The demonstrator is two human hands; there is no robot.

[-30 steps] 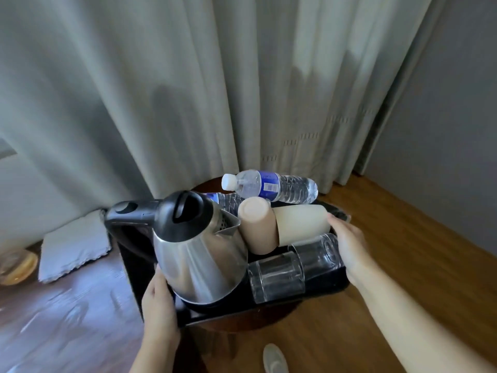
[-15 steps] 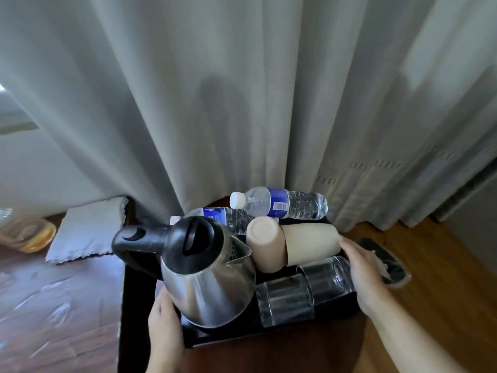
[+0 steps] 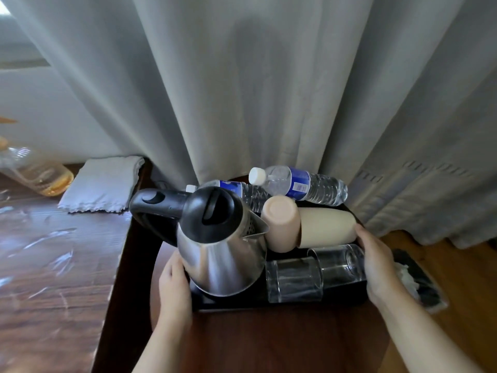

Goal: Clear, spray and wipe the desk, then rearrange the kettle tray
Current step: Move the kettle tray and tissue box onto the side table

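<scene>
A black tray (image 3: 344,298) is held at both short ends over a dark round side table (image 3: 269,343). My left hand (image 3: 173,288) grips its left edge and my right hand (image 3: 376,267) grips its right edge. On the tray stand a steel kettle (image 3: 220,254) with a black lid and handle, two beige cups (image 3: 309,227), one of them on its side, and two clear glasses (image 3: 314,273). Two water bottles (image 3: 298,184) lie at the tray's back. I cannot tell whether the tray touches the table.
The wooden desk (image 3: 53,265) at left looks wet and streaked. A folded white cloth (image 3: 102,184) and a clear bottle of amber liquid (image 3: 35,170) lie at its back. Grey curtains hang close behind. A dark bin (image 3: 419,284) stands on the floor at right.
The tray and both hands have shifted right and away from the desk, over the round side table. The grip on both tray ends is unchanged.
</scene>
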